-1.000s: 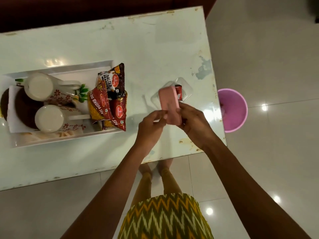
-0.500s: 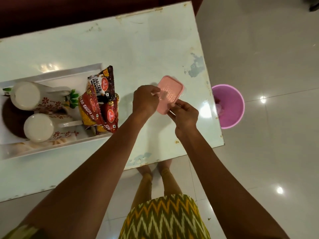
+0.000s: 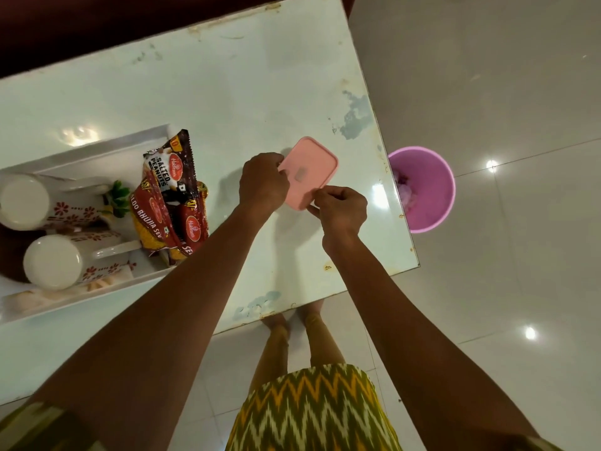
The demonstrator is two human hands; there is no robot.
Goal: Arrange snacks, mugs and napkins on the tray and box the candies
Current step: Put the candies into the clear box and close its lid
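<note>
A pink lid [image 3: 309,172] lies flat over the candy box on the white table [image 3: 227,102], hiding the box and the candies. My left hand [image 3: 263,183] grips the lid's left edge with curled fingers. My right hand [image 3: 341,206] pinches the lid's near corner. On the left stands a white tray [image 3: 107,151] holding two white floral mugs [image 3: 48,203] [image 3: 65,260] lying on their sides, red and brown snack packets [image 3: 169,196] and pale napkins [image 3: 39,296] along its near side.
A pink bucket [image 3: 426,187] stands on the tiled floor just past the table's right edge. A dark brown round thing [image 3: 13,252] lies under the mugs at the tray's left. My feet [image 3: 292,320] show below the table's near edge.
The pink lid, held upright above the open box a second ago, has come down flat onto the box. Both hands now hold its edges. The view shifted slightly.
</note>
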